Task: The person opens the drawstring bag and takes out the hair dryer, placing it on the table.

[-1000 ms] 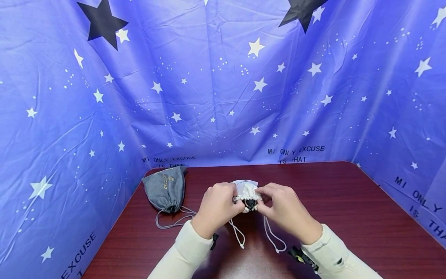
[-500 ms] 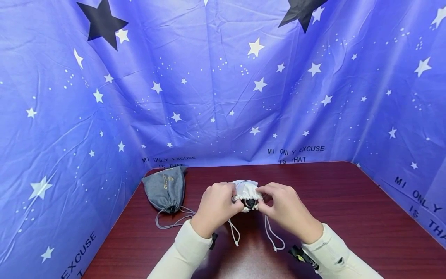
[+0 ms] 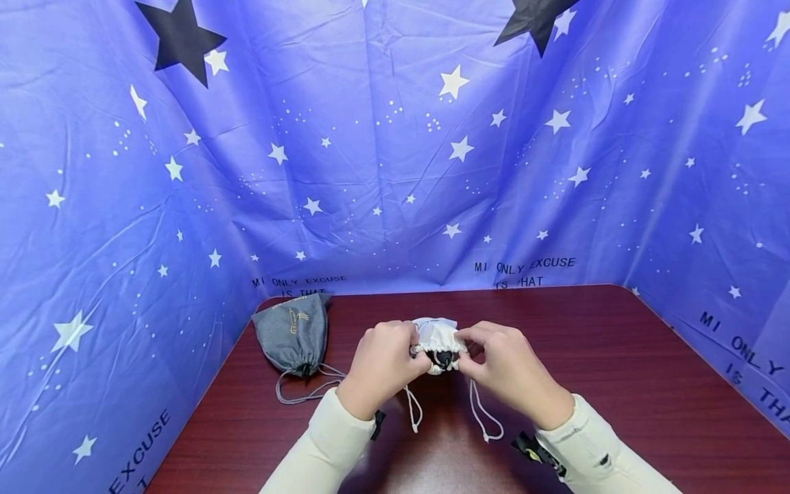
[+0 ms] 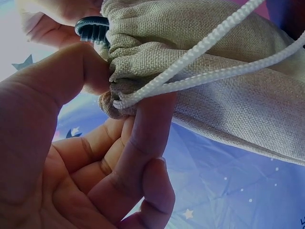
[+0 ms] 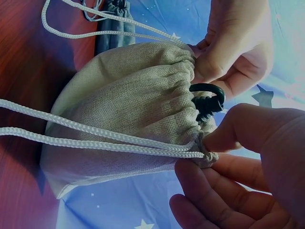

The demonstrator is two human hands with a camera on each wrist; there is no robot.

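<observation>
An off-white drawstring pouch (image 3: 437, 333) stands on the table between my hands, its gathered mouth towards me. My left hand (image 3: 384, 360) pinches the mouth's left edge between thumb and fingers. On the opposite edge, my right hand (image 3: 512, 367) pinches the rim the same way. Out of the mouth pokes a black curved piece with a ribbed section (image 5: 207, 102), which looks like a cable end; the rest of it is hidden inside. White cords (image 5: 90, 138) hang in a loop from each side of the pouch.
A grey drawstring pouch (image 3: 296, 336) with a gold print lies at the table's left, its grey cords (image 3: 296, 394) trailing towards my left wrist. The dark red table (image 3: 617, 384) ends at a blue star-patterned curtain (image 3: 395, 171) behind and on both sides.
The hands have moved slightly apart and the pouch's mouth looks a little wider. The left white cord loop has swung a little to the left; the grey pouch stays put.
</observation>
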